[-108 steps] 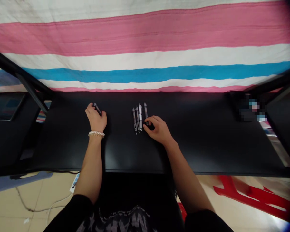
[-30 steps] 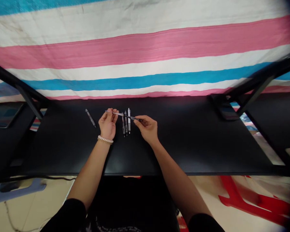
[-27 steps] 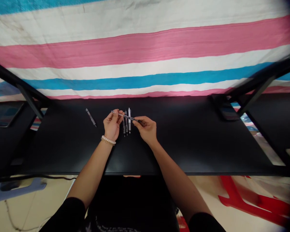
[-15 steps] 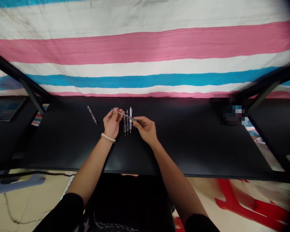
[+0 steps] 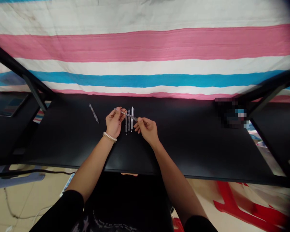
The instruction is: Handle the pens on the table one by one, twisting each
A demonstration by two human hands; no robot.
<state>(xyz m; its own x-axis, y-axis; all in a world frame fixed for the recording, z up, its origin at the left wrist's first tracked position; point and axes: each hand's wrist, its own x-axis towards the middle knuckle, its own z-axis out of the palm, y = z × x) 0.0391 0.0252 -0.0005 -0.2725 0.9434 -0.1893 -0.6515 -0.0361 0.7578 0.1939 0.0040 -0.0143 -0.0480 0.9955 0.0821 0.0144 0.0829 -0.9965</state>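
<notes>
Between my hands a slim grey pen [image 5: 128,114] is held slanting above the table. My left hand [image 5: 114,122] pinches its upper left end with thumb and fingers. At the other end, my right hand [image 5: 147,129] has its thumb and forefinger closed on the pen, partly covering it. Behind and below it, two dark pens [image 5: 129,125] and a white pen [image 5: 132,119] lie side by side, roughly parallel; the left one is partly hidden by my left fingers. Farther left, a single dark pen [image 5: 94,113] lies tilted on its own.
A black table [image 5: 193,145] spans the view, with a striped sheet [image 5: 145,45] hanging behind it. A blurred-out dark object [image 5: 233,112] sits at the far right. A phone-like slab [image 5: 14,105] lies on the left. Below is a red plastic stool [image 5: 234,206].
My right thumb and fingers have shifted slightly along the pen's right end, with the lower fingers spreading more. The view has moved a little; the pens on the table lie as before.
</notes>
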